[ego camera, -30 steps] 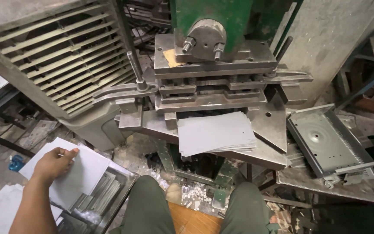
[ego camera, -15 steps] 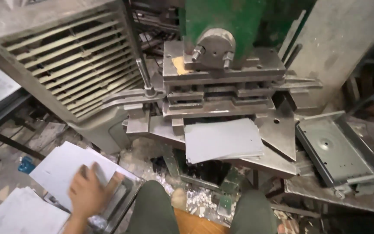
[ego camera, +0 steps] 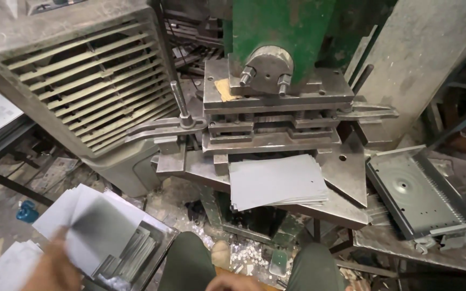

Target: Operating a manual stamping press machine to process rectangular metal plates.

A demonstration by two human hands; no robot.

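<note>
The left hand [ego camera: 55,264], blurred at the bottom left, lifts a grey metal sheet [ego camera: 101,234] off the stack [ego camera: 60,213]; its grip cannot be made out. Only the right hand's [ego camera: 238,283] edge shows by the knees. More sheets [ego camera: 276,180] lie under the green press [ego camera: 281,32].

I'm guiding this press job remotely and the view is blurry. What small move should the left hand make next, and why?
Probably close the left hand on the top grey sheet of the stack at lower left and lift it clear. The hand, motion-blurred, is already over that stack, while the press has a stack of sheets resting at its front, so this is only a guess.
</note>
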